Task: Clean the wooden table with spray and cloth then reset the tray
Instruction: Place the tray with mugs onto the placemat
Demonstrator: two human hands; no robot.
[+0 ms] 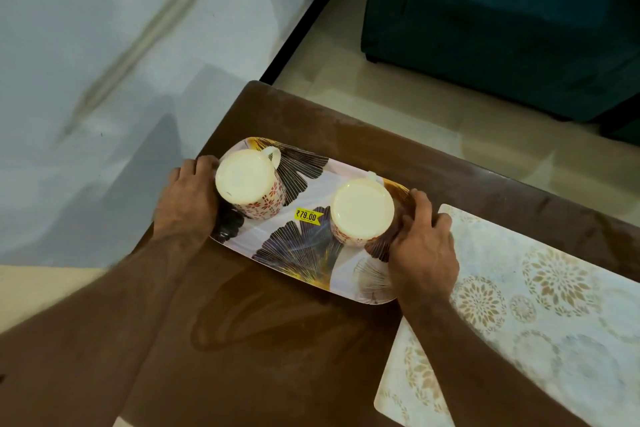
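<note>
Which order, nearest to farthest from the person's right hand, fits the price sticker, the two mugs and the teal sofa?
From the right hand:
1. Right mug, beside it.
2. Price sticker, tray centre.
3. Left mug, tray's far end.
4. Teal sofa, across the floor.

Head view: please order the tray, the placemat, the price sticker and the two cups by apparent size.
1. Placemat, cut off by the frame
2. Tray
3. Left cup and right cup, alike
4. Price sticker
</note>
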